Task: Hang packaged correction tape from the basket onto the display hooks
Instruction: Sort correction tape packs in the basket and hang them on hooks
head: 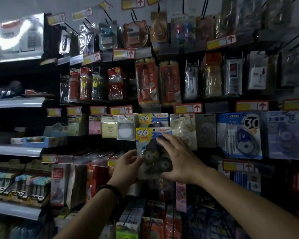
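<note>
1. Done: one same pack (pixel 153 119) hangs on the display, mid row.
2. Now: correction tape pack (pixel 146 140) is just in front of it, prob. not yet hooked. Left hand (pixel 128 167) pinches its lower left edge; right hand (pixel 178 159) presses w/ straight fingers on its front.
3. Left: basket not in view, so remaining qty unknown.

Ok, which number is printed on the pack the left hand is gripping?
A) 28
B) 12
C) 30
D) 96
D: the pack, gripped at its edge by the left hand with the right hand spread on its front, shows 96 at its top left.
</note>
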A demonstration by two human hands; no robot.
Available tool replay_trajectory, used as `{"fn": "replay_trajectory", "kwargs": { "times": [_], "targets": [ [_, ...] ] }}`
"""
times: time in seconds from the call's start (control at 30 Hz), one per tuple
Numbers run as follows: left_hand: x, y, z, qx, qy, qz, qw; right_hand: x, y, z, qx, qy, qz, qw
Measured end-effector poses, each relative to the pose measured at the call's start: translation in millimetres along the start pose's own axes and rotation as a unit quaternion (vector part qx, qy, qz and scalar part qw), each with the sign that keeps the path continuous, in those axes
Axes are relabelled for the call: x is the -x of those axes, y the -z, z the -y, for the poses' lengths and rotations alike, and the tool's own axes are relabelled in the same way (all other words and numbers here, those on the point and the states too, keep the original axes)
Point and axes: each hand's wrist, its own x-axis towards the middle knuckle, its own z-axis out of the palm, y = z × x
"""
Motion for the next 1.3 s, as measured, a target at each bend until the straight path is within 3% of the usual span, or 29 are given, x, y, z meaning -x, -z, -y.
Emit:
{"fn": "replay_trajectory", "kwargs": {
  "times": [0.13,0.2,0.3,0.4,0.7,1.3],
  "targets": [
    [-13,8,-3,-0.026,-0.021,0.022,0.999,-11,3,-1,0.057,-0.002,-0.009,0.998],
    [-21,14,-2,-0.107,-0.068,-0.001,0.992,-23,0,0,0.07,-0.016,-0.02,0.997],
    [-26,20,4,-0.269,-0.146,-0.071,0.949,-41,-9,3,0.094,-0.046,-0.032,0.994],
    [-20,23,10,-0.327,-0.18,-0.08,0.924,-56,-17,3,0.131,-0.072,-0.04,0.988],
    [-4,38,24,-0.43,-0.187,-0.032,0.882,-89,-28,-3,0.226,-0.093,-0.06,0.968],
    [-9,55,40,-0.475,-0.154,0.004,0.866,-126,-50,-19,0.333,-0.128,0.025,0.934]
  ]
}}
